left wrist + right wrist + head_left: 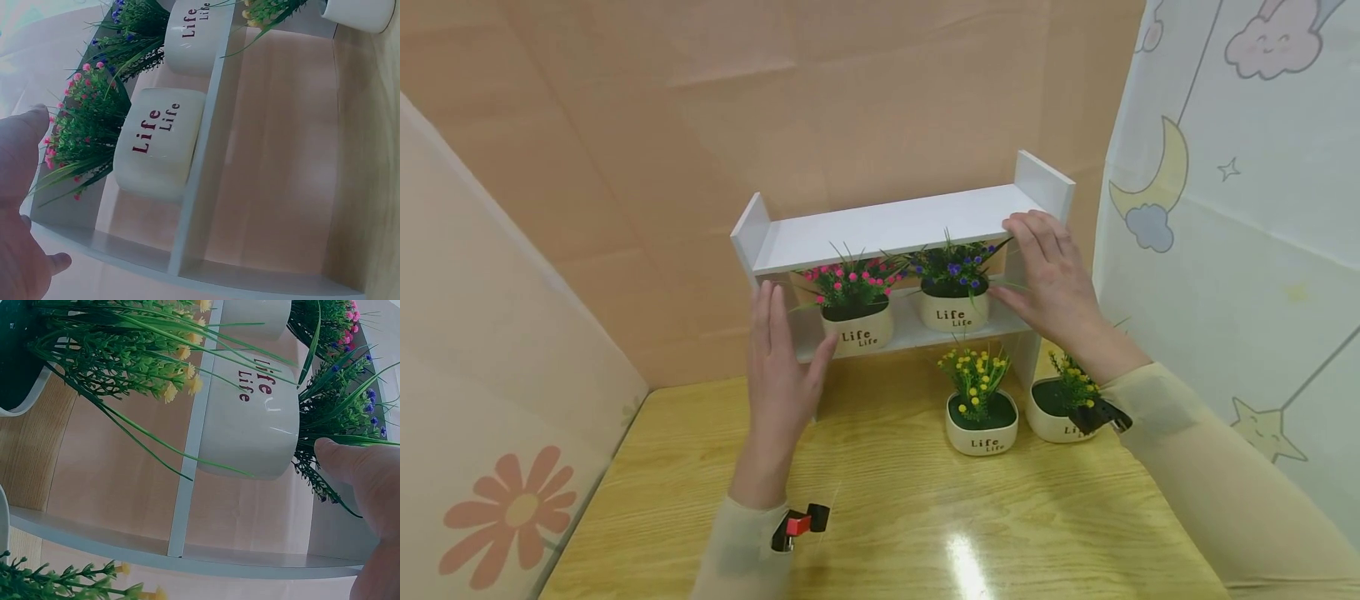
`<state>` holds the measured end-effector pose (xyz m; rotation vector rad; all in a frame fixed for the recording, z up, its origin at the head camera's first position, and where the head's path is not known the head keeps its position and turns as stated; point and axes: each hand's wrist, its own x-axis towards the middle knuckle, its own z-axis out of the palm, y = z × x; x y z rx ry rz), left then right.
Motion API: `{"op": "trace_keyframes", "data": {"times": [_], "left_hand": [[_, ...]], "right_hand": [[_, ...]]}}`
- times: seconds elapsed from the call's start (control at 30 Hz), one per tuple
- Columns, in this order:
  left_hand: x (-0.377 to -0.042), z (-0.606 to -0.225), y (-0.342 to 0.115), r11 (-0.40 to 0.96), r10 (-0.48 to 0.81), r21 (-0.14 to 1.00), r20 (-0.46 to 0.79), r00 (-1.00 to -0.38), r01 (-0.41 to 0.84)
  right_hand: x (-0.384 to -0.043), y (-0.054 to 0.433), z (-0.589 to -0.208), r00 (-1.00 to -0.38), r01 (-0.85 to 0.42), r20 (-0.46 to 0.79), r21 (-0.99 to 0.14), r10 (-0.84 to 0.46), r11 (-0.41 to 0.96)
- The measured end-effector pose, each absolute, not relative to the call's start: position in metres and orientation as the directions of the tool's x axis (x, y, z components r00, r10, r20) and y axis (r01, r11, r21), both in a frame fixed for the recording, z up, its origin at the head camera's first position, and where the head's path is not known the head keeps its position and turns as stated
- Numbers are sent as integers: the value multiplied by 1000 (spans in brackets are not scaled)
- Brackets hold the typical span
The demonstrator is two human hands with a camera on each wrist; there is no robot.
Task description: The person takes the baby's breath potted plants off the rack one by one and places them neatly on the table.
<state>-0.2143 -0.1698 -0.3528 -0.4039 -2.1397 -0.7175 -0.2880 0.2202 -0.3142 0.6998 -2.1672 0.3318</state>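
Note:
A white two-tier shelf (895, 223) stands on the wooden table in the head view. Beside its left side panel is my left hand (778, 367), fingers extended upward and thumb spread toward the pink-flower pot (857, 330). My right hand (1051, 271) lies at the right end of the top board, fingertips on its front edge. Its thumb (340, 459) points at the blue-flower pot (250, 428), close to the leaves. Both pots sit on the middle board. Whether the left fingertips touch the panel cannot be made out.
A yellow-flower pot (982, 429) stands on the table (880, 517) in front of the shelf's lower right. Another yellow-flower pot (1052, 408) is farther right, partly behind my right wrist. Printed cloth walls (1247, 275) border the table.

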Motion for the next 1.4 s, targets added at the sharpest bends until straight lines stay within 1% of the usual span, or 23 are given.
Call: {"op": "trace_keyframes", "data": {"times": [0.23, 0.33, 0.57, 0.77, 1.03, 1.27, 1.4], "left_hand": [[-207, -366, -168, 755, 10, 449, 720, -694, 477], [-206, -370, -167, 736, 5, 483, 696, -718, 474], [-207, -382, -167, 709, -19, 540, 657, -754, 453], [-208, -393, -170, 679, -43, 595, 617, -786, 430], [-206, -407, -173, 691, -35, 607, 570, -821, 392], [-203, -417, -175, 678, -36, 642, 515, -857, 357], [-202, -419, -175, 669, -30, 651, 504, -863, 357]], "right_hand": [[-286, 219, -313, -517, -583, 778, -13, -358, 813], [-285, 219, -313, -515, -584, 780, -15, -356, 812], [-285, 218, -314, -506, -588, 787, -16, -352, 809], [-285, 218, -314, -510, -584, 787, -21, -347, 811], [-285, 217, -314, -516, -579, 787, -29, -338, 815], [-285, 216, -314, -521, -576, 785, -34, -335, 817], [-286, 216, -314, -526, -574, 784, -41, -330, 818]]}}
